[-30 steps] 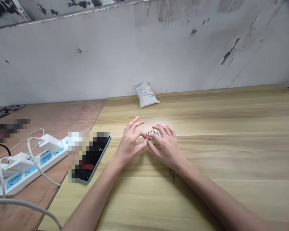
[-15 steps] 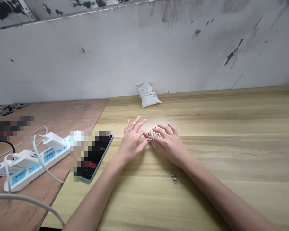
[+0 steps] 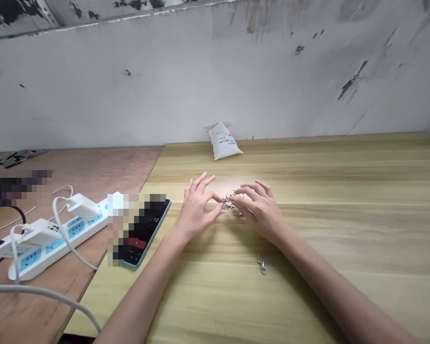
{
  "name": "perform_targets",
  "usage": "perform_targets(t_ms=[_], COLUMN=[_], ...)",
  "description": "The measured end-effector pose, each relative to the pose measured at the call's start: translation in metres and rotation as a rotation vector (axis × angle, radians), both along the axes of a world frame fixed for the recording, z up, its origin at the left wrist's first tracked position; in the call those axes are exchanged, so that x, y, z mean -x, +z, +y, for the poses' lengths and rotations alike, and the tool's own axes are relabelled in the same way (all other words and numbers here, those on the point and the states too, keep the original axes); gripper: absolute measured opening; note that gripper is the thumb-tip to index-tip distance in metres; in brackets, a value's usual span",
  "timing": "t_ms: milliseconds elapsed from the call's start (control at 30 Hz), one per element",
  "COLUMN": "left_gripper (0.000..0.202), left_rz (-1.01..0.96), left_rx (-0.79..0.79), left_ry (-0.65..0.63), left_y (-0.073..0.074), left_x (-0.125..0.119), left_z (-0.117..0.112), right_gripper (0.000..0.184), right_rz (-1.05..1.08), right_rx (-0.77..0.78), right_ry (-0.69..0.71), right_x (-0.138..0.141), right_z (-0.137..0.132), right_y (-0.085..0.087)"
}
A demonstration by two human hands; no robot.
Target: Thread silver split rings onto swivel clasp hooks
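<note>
Between my hands lies a small heap of silvery metal clasps and rings (image 3: 228, 204), partly hidden by my fingers. My left hand (image 3: 199, 210) is at the heap's left edge, thumb and index fingertip pinched together and the other fingers raised. Whatever small piece is in that pinch is too small to make out. Over the heap's right side, my right hand (image 3: 261, 209) has its fingers bent and apart, the tips touching or just above the metal pieces. A metal piece (image 3: 238, 216) shows under that hand. Nearer to me, a single swivel snap hook (image 3: 261, 264) lies by my right forearm.
A white plastic parcel (image 3: 225, 142) sits at the back of the wooden table (image 3: 329, 191), against the wall. To the left are a phone (image 3: 143, 239), partly blurred out, and a white power strip (image 3: 82, 231) with chargers and cables.
My right hand has shifted a little right and its fingers have lifted and spread from the pinch at the heap. A metal piece now shows beneath it. The left hand stays pinched.
</note>
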State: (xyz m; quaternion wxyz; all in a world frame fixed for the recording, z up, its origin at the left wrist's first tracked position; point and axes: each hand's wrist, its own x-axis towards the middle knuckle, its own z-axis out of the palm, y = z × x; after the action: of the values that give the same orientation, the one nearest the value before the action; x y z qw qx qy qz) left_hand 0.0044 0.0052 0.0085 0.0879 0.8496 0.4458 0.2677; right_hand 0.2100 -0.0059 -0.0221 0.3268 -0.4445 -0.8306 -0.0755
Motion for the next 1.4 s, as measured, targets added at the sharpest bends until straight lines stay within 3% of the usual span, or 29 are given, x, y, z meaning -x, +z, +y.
perform_targets(t_ms=[133,333,633,867,933,1100,1400], left_gripper=[0.013,0.014,0.014,0.012,0.012,0.013,0.013], left_rz=[-0.110,-0.205,-0.165,0.023,0.015,-0.076,-0.105], left_rx=[0.083,0.076,0.046,0.160,0.159,0.120,0.104], left_ry=[-0.029,-0.023,-0.050,-0.200,-0.189,-0.083,-0.108], left_y=[-0.001,0.000,0.003,-0.013,-0.015,-0.009,-0.003], left_x=[-0.001,-0.001,0.003,-0.005,-0.006,0.000,-0.001], left_z=[0.002,0.004,0.006,-0.001,-0.001,0.004,0.003], right_gripper=[0.019,0.021,0.020,0.032,0.033,0.030,0.010], right_rz=[0.120,0.162,0.141,0.095,0.108,0.168,0.182], right_rx=[0.010,0.043,0.030,-0.063,-0.061,0.005,0.160], right_ry=[0.003,0.035,0.013,0.070,0.048,0.019,0.155], right_x=[0.003,0.007,0.006,0.007,0.005,0.000,0.008], right_z=[-0.001,-0.004,-0.006,-0.008,-0.008,-0.005,-0.004], right_y=[0.000,0.002,0.003,0.007,0.009,0.007,-0.003])
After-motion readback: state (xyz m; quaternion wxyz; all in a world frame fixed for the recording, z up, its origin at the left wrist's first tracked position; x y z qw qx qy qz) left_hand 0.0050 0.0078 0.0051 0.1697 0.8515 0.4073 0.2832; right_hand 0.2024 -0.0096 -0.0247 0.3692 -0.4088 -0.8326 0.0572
